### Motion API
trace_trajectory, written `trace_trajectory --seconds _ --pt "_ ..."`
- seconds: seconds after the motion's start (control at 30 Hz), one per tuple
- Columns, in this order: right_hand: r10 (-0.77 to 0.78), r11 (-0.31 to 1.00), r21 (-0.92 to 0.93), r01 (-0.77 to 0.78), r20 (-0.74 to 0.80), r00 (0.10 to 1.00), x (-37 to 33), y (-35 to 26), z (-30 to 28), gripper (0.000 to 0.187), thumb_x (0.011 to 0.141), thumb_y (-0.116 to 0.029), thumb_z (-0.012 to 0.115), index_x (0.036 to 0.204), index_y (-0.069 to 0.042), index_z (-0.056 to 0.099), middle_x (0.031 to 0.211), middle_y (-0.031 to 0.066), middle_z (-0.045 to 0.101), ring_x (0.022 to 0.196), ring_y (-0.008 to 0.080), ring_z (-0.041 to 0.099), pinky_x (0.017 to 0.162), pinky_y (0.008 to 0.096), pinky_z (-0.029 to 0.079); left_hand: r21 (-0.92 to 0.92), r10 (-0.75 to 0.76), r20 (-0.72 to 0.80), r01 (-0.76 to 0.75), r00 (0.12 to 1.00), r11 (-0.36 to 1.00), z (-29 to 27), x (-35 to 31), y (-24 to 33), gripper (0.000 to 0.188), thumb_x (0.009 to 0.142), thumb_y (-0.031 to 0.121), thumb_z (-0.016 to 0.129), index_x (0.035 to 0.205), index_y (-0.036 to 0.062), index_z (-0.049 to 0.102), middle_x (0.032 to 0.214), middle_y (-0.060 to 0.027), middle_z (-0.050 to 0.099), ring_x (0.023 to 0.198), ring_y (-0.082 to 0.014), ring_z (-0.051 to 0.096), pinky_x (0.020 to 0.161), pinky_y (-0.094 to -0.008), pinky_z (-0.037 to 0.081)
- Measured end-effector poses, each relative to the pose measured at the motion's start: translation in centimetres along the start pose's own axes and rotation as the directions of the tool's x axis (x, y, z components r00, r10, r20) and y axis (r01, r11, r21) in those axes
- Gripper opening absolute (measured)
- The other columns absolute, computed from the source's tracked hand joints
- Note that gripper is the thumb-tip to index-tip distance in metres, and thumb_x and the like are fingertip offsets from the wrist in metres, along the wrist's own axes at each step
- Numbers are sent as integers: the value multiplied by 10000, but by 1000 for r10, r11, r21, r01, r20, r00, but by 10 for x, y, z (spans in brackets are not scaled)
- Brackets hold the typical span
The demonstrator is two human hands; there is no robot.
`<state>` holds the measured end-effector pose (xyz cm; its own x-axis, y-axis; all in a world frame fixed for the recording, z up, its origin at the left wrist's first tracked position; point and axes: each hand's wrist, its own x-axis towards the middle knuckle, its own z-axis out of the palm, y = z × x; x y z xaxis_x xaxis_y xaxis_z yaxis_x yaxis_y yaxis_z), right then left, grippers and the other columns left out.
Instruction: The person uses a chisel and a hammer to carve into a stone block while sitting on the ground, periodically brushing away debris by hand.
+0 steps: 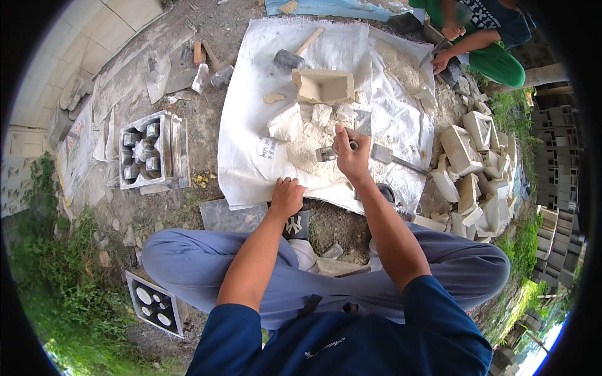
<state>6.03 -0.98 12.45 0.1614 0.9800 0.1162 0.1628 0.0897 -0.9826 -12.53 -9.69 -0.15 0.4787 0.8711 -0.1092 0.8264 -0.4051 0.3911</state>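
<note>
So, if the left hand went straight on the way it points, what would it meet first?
The left hand would likely meet the pale powder heap on the white sheet; depth is unclear.

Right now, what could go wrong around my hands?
Your left hand is at the edge of the white sheet, so a tug might spill the pale powder. Your right hand grips a metal tool near rough chunks, and bare knuckles could get scraped.
</note>
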Motion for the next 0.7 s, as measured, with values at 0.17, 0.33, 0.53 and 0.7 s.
trace_trajectory --seconds 0.17,0.33,0.53,0.7 --pt "-80 990 -114 86 61 995 2 17 23 500 1039 -258 539 610 -14 463 527 -25 413 504 65 350 462 295 278 6 8 10 -8 1000 1000 1 -5 3 291 775 63 592 944 191 791 882 -89 639 941 -288 600 858 -436 403" --pt "86 995 49 -84 -46 995 39 2 13 502 1026 -269 576 590 -44 474 538 -46 411 501 46 324 451 272 249 -14 -14 19 14 1000 1000 2 -4 1 309 770 46 601 964 192 793 890 -91 647 947 -290 605 876 -443 406" --pt "40 991 130 -32 -61 997 38 -49 5 472 1014 -248 594 609 -22 509 535 -40 428 502 46 342 457 268 257 14 -52 80 51 995 999 -6 -7 1 225 841 93 598 939 165 788 941 -82 658 1013 -265 600 931 -428 406" --pt "-156 985 -92 148 -86 984 11 59 -21 488 1035 -250 562 612 -39 441 552 -39 397 505 60 321 460 269 238 -7 14 65 -14 998 1000 -7 14 19 235 845 108 591 956 175 787 964 -76 660 1022 -264 596 938 -429 399"
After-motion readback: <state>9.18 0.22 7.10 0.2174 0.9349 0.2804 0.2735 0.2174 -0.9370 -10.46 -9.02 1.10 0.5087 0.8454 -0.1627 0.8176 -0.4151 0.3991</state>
